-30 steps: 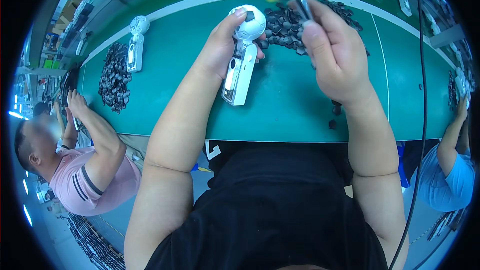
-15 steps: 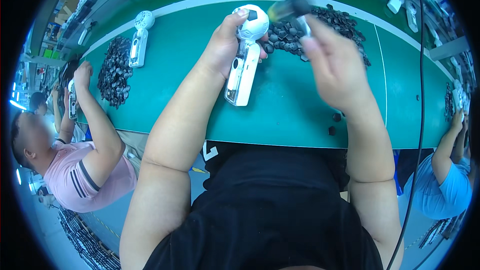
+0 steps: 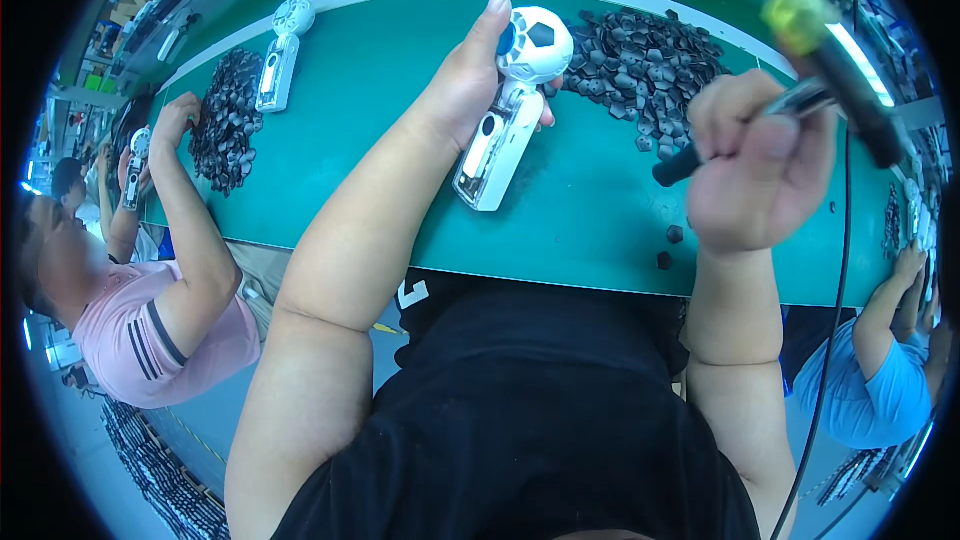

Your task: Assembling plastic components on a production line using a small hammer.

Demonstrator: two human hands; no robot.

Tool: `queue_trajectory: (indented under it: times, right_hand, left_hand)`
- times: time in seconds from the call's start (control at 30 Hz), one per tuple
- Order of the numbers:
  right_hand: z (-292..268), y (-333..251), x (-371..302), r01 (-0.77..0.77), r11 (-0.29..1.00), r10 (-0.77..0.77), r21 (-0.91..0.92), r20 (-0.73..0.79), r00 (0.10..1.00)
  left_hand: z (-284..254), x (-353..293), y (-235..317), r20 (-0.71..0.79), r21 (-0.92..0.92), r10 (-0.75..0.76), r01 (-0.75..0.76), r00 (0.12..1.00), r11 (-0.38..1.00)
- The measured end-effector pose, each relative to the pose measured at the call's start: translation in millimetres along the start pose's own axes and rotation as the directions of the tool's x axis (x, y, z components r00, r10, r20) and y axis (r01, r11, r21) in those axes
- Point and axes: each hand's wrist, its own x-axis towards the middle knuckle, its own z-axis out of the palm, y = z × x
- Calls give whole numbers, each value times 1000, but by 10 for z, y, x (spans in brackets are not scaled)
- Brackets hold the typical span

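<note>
My left hand (image 3: 468, 98) is closed around a white handheld device (image 3: 506, 155) with a round head patterned like a football. Its thumb points up along the ball, and its other fingers are partly hidden behind. One black pentagon shows on the ball's face. Off to the right, my right hand (image 3: 757, 175) grips a small mallet (image 3: 855, 90), raised and apart from the device. The mallet's head has a yellow end, blurred by motion, and a black end; its dark handle end sticks out left of the fist. Between the hands lies a heap of black pentagon pieces (image 3: 640, 70).
Two loose pentagon pieces (image 3: 675, 234) lie on the green table (image 3: 580, 230) near its front edge. At left are another heap of pieces (image 3: 225, 130) and a similar white device (image 3: 278, 70). Co-workers sit left (image 3: 150, 330) and right (image 3: 855, 380). A black cable (image 3: 846, 230) hangs at right.
My right hand has swung the mallet away from the ball, up and to the right. The device in my left hand has shifted slightly right and tilts more.
</note>
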Motion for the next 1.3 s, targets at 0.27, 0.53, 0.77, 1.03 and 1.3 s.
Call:
queue_trajectory:
  times: [0.27,0.53,0.77,1.03,1.3]
  right_hand:
    - [111,-95,4,-54,841,154,-538,143,978]
    - [-154,205,-61,195,657,471,-728,598,648]
    - [-543,-93,-179,193,508,497,-840,469,730]
    - [-665,-329,-669,-1,470,656,-883,349,669]
    - [-675,-336,-629,25,477,665,-879,379,644]
  left_hand:
    - [104,4,14,-43,78,-8,11,999,997]
    - [-113,134,31,-241,49,82,-73,967,996]
    - [-65,128,-36,-188,173,144,-111,972,979]
    - [-96,237,-145,-105,299,296,-254,949,920]
    - [-147,275,-223,-1,322,402,-380,916,867]
